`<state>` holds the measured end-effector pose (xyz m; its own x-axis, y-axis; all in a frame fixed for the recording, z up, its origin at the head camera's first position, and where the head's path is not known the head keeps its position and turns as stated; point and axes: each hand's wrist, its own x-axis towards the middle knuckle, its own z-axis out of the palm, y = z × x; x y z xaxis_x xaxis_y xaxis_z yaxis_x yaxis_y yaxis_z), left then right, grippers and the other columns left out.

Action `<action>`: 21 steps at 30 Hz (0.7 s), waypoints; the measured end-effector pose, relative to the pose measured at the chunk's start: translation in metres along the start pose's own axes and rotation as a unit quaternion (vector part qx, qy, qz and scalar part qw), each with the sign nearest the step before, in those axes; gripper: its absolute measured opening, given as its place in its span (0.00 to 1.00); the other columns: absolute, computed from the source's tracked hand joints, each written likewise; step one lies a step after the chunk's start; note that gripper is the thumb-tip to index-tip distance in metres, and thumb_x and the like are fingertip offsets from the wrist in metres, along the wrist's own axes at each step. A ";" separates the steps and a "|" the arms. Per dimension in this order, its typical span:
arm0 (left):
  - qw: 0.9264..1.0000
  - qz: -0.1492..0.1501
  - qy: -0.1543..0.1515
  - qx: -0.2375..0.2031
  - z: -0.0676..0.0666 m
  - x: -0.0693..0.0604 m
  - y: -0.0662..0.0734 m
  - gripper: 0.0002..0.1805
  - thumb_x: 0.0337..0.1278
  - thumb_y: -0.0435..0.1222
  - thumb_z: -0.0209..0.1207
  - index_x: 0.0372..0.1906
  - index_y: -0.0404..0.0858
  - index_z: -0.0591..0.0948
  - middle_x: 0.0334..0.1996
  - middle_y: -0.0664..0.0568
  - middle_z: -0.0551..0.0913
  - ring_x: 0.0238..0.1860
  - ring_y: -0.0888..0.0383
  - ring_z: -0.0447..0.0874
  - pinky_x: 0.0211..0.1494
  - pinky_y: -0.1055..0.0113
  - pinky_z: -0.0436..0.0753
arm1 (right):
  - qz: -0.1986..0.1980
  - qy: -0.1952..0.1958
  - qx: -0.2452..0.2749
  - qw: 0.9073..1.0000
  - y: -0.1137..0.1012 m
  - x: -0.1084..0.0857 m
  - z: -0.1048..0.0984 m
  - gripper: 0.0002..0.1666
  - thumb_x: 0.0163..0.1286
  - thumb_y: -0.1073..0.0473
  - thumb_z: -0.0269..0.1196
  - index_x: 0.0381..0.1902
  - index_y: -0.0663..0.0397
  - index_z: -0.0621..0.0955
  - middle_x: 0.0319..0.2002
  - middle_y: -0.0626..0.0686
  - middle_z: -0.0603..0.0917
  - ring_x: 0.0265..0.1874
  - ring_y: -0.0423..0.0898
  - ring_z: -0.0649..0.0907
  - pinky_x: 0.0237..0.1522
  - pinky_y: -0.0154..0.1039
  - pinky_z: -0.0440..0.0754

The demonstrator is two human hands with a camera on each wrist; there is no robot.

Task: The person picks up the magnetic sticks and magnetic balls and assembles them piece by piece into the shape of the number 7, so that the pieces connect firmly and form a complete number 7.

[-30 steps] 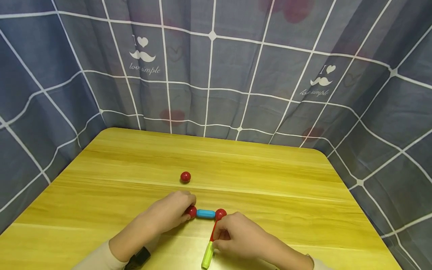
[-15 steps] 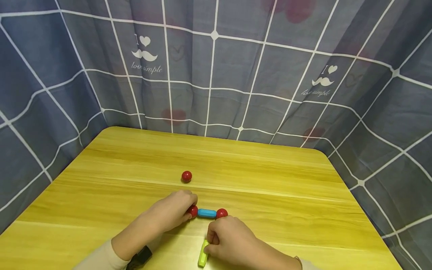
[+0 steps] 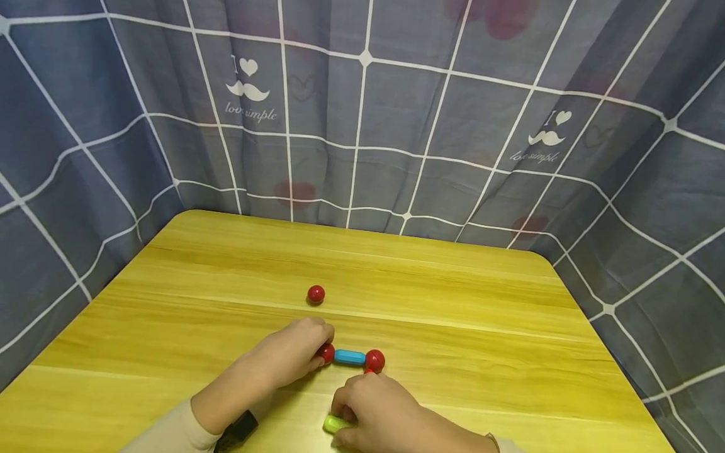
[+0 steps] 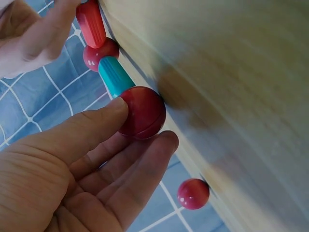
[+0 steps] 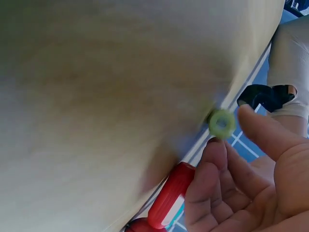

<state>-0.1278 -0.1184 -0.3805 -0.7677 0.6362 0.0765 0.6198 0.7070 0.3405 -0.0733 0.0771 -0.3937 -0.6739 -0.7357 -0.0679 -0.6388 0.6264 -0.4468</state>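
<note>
My left hand [image 3: 291, 352] pinches a red ball [image 4: 144, 113] between thumb and fingers. A blue rod [image 3: 349, 357] runs from that ball to another red ball [image 3: 375, 360] on the right. From this second ball a red rod [image 5: 171, 195] extends towards me, mostly hidden under my right hand [image 3: 385, 415] in the head view. Thumb and fingertips of the right hand hold a yellow-green rod [image 3: 334, 424], seen end-on in the right wrist view. It now points left, turned away from the red rod's line.
A loose red ball [image 3: 316, 294] lies on the wooden table [image 3: 453, 302] beyond the left hand. A checked curtain [image 3: 391, 113] stands along the back and sides. A black band [image 3: 236, 431] is on the left wrist.
My right hand has shifted left and towards me, swinging the yellow-green rod from lengthwise to sideways. The left hand keeps its grip on the ball. The view has shifted slightly.
</note>
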 end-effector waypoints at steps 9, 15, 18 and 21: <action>1.000 0.001 -0.003 -0.004 -0.001 0.000 0.002 0.12 0.50 0.31 0.71 0.27 0.39 0.76 0.23 0.58 0.74 0.23 0.64 0.68 0.26 0.72 0.71 | -0.061 -0.005 -0.053 0.997 -0.002 0.003 -0.001 0.11 0.54 0.52 0.75 0.36 0.40 0.88 0.31 0.31 0.77 0.29 0.23 0.72 0.30 0.19 0.68; 1.000 -0.015 0.005 0.012 -0.006 -0.003 0.005 0.12 0.48 0.31 0.72 0.33 0.36 0.79 0.29 0.53 0.79 0.28 0.60 0.77 0.29 0.70 0.77 | -0.093 0.052 -0.013 0.994 0.012 -0.001 -0.011 0.08 0.58 0.55 0.73 0.36 0.46 0.87 0.34 0.35 0.80 0.31 0.27 0.75 0.34 0.18 0.71; 0.999 -0.018 0.022 0.043 -0.012 -0.007 0.013 0.12 0.50 0.32 0.71 0.34 0.37 0.78 0.29 0.54 0.77 0.26 0.60 0.75 0.28 0.70 0.76 | -0.109 0.092 -0.035 0.989 0.025 -0.005 -0.017 0.09 0.56 0.60 0.73 0.35 0.47 0.86 0.34 0.37 0.80 0.32 0.31 0.76 0.36 0.19 0.71; 0.997 -0.018 0.024 0.065 -0.015 -0.014 0.024 0.11 0.51 0.34 0.70 0.33 0.38 0.78 0.27 0.56 0.73 0.24 0.61 0.72 0.26 0.71 0.74 | -0.115 0.122 -0.053 0.984 0.034 -0.009 -0.021 0.08 0.56 0.60 0.74 0.34 0.45 0.86 0.33 0.37 0.80 0.35 0.32 0.75 0.39 0.20 0.72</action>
<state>-0.1045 -0.1145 -0.3592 -0.7944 0.5969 0.1129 0.6058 0.7647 0.2198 -0.0969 0.1106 -0.3894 -0.5674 -0.7860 0.2455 -0.8115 0.4833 -0.3285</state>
